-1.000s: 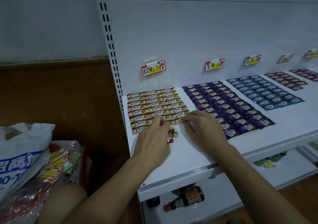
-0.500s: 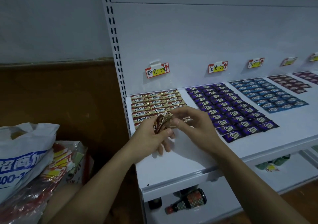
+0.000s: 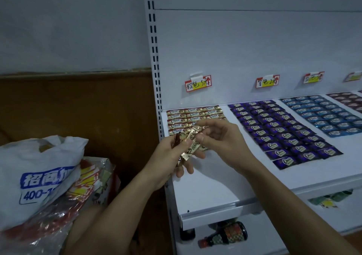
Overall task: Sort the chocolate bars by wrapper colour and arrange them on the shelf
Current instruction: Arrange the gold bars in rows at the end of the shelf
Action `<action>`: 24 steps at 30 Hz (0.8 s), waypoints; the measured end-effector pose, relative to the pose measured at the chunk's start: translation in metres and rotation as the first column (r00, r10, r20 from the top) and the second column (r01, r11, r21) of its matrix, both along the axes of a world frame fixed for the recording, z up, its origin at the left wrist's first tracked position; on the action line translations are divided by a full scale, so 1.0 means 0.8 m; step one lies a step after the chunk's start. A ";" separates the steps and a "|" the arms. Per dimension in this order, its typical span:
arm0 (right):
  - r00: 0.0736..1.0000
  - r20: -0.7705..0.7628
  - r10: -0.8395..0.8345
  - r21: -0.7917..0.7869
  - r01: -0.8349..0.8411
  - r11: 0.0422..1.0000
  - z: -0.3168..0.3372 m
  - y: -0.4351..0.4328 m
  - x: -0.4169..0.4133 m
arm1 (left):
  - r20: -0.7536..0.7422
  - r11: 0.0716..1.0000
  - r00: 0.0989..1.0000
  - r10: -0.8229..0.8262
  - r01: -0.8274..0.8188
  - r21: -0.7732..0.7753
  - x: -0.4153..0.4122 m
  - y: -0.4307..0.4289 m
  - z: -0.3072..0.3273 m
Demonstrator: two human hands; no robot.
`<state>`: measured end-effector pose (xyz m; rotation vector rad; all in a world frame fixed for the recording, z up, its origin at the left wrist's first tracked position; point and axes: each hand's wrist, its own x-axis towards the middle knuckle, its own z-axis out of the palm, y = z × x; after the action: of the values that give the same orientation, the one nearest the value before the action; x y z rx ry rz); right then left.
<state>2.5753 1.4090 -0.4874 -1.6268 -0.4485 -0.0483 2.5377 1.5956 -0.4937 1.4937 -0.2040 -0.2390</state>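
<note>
Shelf stock, mostly sorted — purple bars, blue bars, dark red bars in full blocks; gold bars at left end, rows incomplete. Gold bunch: shiny crinkled wrappers, "Choco" print, held above shelf front. Left hand clamped round bunch; right hand pinches one bar of it — prob. next to lay.

Two hands, four price tags, one white bag
</note>
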 end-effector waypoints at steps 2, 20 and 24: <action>1.000 0.004 -0.001 -0.016 0.001 1.000 -0.001 0.001 -0.001 | 0.002 0.999 1.000 0.029 -0.030 0.019 -0.001 -0.001 -0.001; 0.864 0.469 0.185 -0.668 0.210 0.714 -0.033 -0.006 -0.024 | -0.086 0.931 0.940 0.332 -0.341 -0.133 0.002 0.016 -0.008; 0.887 0.438 0.147 -0.625 0.183 0.759 -0.040 -0.014 -0.024 | -0.153 0.918 0.935 0.320 -0.346 -0.197 0.004 0.017 -0.008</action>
<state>2.5563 1.3976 -0.5190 -2.3318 -0.8949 -0.3394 2.5406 1.6088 -0.4999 1.2640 0.1183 -0.0264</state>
